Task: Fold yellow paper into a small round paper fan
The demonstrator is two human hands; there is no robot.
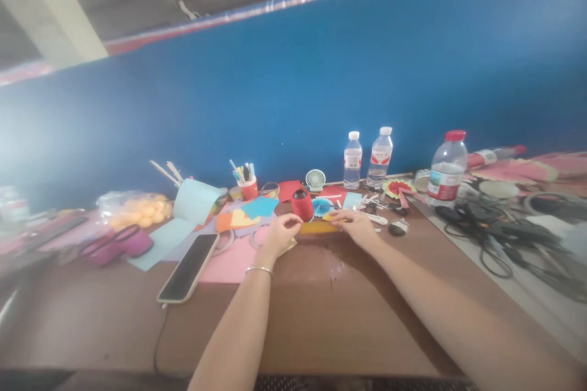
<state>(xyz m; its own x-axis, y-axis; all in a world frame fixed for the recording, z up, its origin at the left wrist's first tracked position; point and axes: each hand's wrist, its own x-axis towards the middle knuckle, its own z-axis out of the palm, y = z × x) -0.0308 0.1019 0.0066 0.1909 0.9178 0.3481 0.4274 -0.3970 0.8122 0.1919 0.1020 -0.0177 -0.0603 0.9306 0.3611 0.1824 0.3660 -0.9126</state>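
My left hand (280, 234), with a bracelet at the wrist, is closed in a pinch at the left end of a yellow paper strip (318, 228). The strip stretches across the gap to my right hand (356, 226), whose fingers are pinched on its right end. Just behind the strip stands a red cylinder (302, 204) with a dark top. A blue pleated paper rosette (322, 207) sits close behind the strip too. Pink paper (224, 266) lies under and left of my left hand. The fingertips are small and slightly blurred.
A phone (190, 269) with a cable lies on the left of the brown table (316, 324). Behind are a pen cup (248, 187), a small fan (315, 179) and two water bottles (353, 160). A larger bottle (447, 171) and tangled black cables (499, 238) occupy the right.
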